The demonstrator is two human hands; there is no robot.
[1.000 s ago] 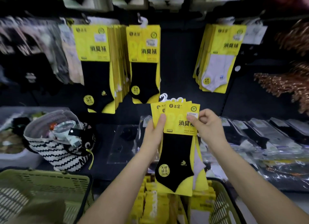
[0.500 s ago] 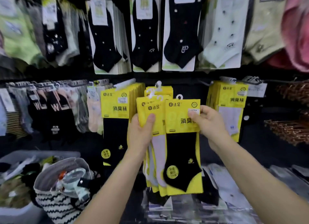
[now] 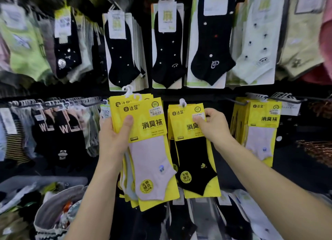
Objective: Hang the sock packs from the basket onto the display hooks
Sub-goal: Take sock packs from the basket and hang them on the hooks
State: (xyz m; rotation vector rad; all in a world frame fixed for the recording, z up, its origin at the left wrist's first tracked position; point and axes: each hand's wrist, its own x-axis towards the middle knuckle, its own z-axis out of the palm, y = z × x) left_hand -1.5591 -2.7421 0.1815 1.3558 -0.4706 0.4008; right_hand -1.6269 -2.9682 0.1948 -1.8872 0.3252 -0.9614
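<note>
**Two handfuls of sock packs raised to the hook row**

Head view: the left hand [image 3: 115,137] grips a stack of packs [image 3: 149,150], thumb across the yellow card at the front and fingers hidden behind. The front pack carries a pale sock. The white hangers [image 3: 128,90] of the stack stick up at the top and sit on nothing.

The right hand [image 3: 213,126] pinches the black sock pack [image 3: 194,159] by the upper right of its card, thumb in front. Its plastic hanger [image 3: 182,102] stands just under the dark rail. I cannot tell whether it is already on a peg. More yellow card edges show just behind it.

To the right, a display hook [image 3: 235,101] juts from the rail beside the hung yellow packs [image 3: 260,128]. An upper row of socks [image 3: 167,42] hangs above, and a striped bag [image 3: 52,221] sits at lower left. The basket is not in view.

The packs look light. The card is thin and fairly stiff, while the sock hangs soft below it, so the lower half would likely swing. The glossy cards could slide against each other, so the fanned stack may slip. The best hold is probably high on the card, close under the hanger, so the small hook stays steady as it goes onto a peg.
</note>
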